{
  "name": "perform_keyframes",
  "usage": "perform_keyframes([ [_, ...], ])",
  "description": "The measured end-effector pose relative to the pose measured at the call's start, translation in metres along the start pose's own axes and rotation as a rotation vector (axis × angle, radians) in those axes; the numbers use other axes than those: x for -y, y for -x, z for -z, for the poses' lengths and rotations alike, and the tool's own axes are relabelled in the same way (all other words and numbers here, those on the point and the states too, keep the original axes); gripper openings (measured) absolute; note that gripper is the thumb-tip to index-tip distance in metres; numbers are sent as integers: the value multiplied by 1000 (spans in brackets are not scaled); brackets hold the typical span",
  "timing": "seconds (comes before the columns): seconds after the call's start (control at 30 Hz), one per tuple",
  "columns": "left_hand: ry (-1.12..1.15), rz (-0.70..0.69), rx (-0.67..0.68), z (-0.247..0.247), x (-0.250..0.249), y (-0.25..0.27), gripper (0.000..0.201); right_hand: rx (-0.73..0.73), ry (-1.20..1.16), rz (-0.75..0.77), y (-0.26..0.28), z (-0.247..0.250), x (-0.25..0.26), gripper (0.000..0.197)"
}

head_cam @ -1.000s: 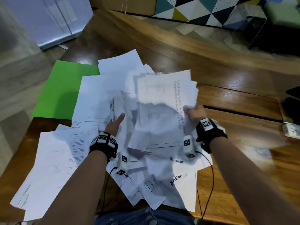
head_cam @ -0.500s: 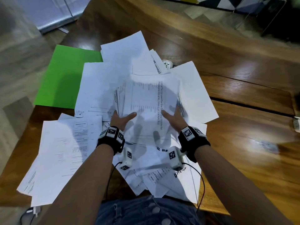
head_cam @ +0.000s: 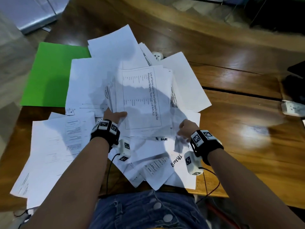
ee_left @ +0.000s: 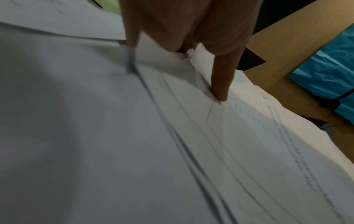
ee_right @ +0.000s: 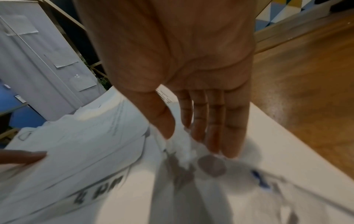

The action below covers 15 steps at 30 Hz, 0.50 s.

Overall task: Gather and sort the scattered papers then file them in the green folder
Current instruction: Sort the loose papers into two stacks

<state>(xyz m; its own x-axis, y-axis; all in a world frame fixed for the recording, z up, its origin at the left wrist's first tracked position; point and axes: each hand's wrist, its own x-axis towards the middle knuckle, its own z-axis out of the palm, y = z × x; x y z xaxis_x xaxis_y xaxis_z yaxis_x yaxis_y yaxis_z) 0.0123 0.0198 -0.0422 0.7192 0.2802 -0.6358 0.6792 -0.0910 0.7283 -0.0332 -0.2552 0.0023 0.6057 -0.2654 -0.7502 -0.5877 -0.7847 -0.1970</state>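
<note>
A loose stack of printed papers lies on top of a wider heap of white sheets on the wooden table. The green folder lies flat at the far left, partly under the heap. My left hand holds the stack's near left corner, with the thumb pressed on top and the paper's edge tucked into the palm. My right hand is at the stack's near right corner. There its thumb and nearly straight fingers pinch a crumpled, lifted sheet.
More printed sheets spread to the near left and overhang the table's front edge. A white plug peeks out behind the heap. A white power strip and a dark object sit at the right edge.
The stack, held up a second ago, now lies on the heap. My right hand has drawn back to the near right corner. My left hand stays at the near left corner.
</note>
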Motion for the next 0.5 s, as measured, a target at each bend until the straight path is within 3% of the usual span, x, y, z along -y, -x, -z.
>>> perform_keyframes([
  [0.17,5,56,0,-4,-3,1,119,-90,-57,-15,16,-15,-8,42],
  [0.33,-68,23,-13,-5,-1,2,111,71,-242,-68,28,-23,-12,28],
  [0.5,-153,41,-43,-4,-6,2,78,-19,-438,-110,32,-17,-12,30],
])
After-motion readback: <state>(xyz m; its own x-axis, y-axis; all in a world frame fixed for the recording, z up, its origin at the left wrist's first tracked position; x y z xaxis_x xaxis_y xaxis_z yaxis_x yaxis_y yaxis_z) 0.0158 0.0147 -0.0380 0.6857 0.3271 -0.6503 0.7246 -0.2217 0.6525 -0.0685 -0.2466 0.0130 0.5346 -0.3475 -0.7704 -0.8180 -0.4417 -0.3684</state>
